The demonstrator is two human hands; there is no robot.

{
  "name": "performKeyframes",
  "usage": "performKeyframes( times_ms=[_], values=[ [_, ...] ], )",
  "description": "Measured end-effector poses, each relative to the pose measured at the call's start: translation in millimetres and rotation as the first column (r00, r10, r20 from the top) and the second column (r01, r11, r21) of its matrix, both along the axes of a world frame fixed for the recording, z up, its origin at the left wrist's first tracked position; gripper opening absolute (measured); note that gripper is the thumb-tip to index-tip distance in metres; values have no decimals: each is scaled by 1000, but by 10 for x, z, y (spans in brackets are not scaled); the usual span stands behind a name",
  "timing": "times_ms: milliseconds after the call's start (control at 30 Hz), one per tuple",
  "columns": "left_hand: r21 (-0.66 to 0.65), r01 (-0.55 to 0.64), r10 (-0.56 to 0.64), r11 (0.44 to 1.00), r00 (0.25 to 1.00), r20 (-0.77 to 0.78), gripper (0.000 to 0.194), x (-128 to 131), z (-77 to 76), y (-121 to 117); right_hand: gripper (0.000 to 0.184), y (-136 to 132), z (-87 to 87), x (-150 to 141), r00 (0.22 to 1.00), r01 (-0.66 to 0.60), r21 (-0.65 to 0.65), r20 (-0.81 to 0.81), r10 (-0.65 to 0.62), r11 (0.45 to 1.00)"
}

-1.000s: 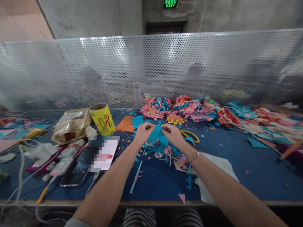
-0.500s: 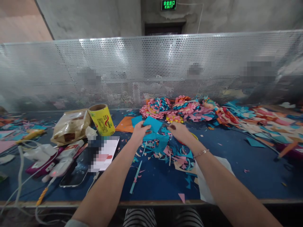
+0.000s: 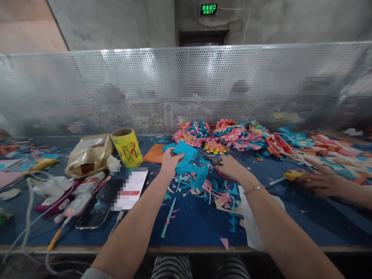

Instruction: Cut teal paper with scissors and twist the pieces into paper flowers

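My left hand point(image 3: 171, 159) is closed, pinching a folded blue piece of paper point(image 3: 185, 150) between thumb and fingers. My right hand point(image 3: 231, 166) is closed on a pair of scissors point(image 3: 211, 158), whose blades point left toward the paper and whose red handle loop shows under the fingers. More blue paper point(image 3: 200, 176) lies just below the held piece, among blue, pink and peach paper scraps point(image 3: 222, 198). Beside my left hand an orange paper sheet point(image 3: 154, 153) rests on the blue tabletop point(image 3: 194, 226).
Paper flowers point(image 3: 215, 146) line the foot of a perforated metal screen point(image 3: 162, 73). To the left are a yellow tape roll point(image 3: 128, 149), a brown bag point(image 3: 88, 155), a phone point(image 3: 94, 213) and cables. At right, another person's hand point(image 3: 325, 182) is beside a yellow-handled tool point(image 3: 293, 176).
My right hand has moved slightly right and down, and the scissors now show in it. Another person's hand has come in from the right with the yellow-handled tool. My left hand keeps the blue paper.
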State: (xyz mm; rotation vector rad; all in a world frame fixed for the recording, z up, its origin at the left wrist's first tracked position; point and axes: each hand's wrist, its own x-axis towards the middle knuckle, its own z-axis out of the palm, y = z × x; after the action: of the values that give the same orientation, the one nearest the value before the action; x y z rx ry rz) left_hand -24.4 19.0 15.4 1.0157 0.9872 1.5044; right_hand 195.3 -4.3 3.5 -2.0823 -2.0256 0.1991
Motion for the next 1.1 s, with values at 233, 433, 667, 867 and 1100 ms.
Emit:
performKeyframes(
  times_ms=[233,433,667,867,1100],
  values=[
    [10,-8,8,1000,1000,7,44,-9,13,0,30,66,-30,17,981,-52,128,-178,75,990],
    [42,26,-25,999,1000,-18,33,5,22,-7,45,121,-174,168,983,132,-16,128,-129,991],
    [105,40,-29,994,994,-108,36,-36,-60,63,65,159,-139,150,977,205,-144,-21,-210,968],
    [116,31,-20,993,995,-93,35,-37,-57,72,63,159,-158,150,969,242,-98,-27,-245,965],
    [51,50,-54,997,995,88,33,10,66,-42,59,150,-81,157,968,218,207,-175,-183,954]
  ],
)
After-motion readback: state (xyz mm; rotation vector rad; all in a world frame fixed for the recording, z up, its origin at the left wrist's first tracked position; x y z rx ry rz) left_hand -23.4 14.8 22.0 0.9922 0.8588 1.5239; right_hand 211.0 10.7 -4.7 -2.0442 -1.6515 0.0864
